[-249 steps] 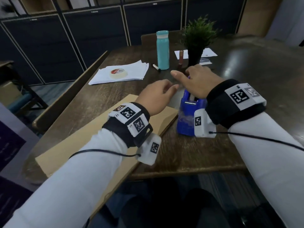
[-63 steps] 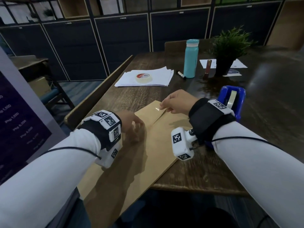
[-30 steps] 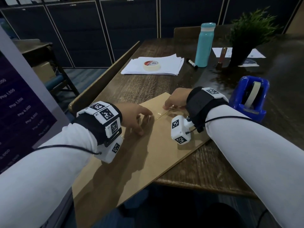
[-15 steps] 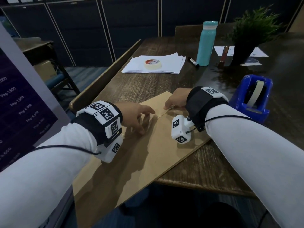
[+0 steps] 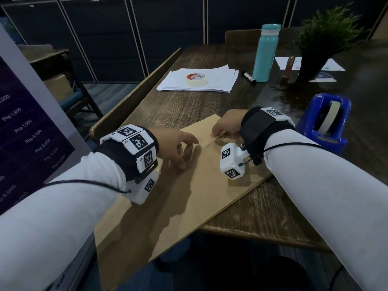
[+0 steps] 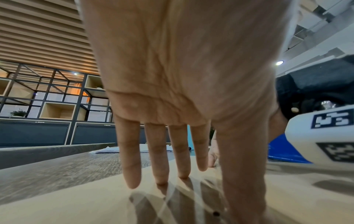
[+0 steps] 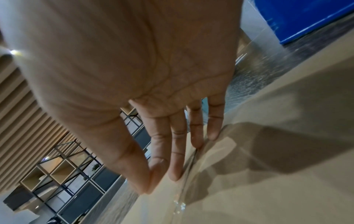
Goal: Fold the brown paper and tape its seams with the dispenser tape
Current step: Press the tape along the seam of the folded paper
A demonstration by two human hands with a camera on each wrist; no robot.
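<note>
The folded brown paper [image 5: 189,196] lies on the dark wooden table [image 5: 262,206], its near end hanging over the front edge. A clear tape strip [image 5: 210,141] lies along the seam near the far end. My left hand [image 5: 180,148] rests on the paper with straight fingers [image 6: 132,174], forefinger pointing toward the strip. My right hand [image 5: 224,128] presses straight fingertips [image 7: 197,141] onto the seam [image 7: 191,160]. Both hands hold nothing. The blue tape dispenser [image 5: 327,122] stands to the right of my right wrist.
At the back lie a stack of white sheets [image 5: 220,80] with a masking tape roll [image 5: 196,79] on it, a black marker [image 5: 249,77], a teal bottle [image 5: 265,53] and a potted plant [image 5: 323,38]. A banner stand [image 5: 25,133] is at the left.
Both hands came from the dispenser to the paper seam and laid a tape strip there. In the last second they barely moved; my left forefinger stretched out toward the strip.
</note>
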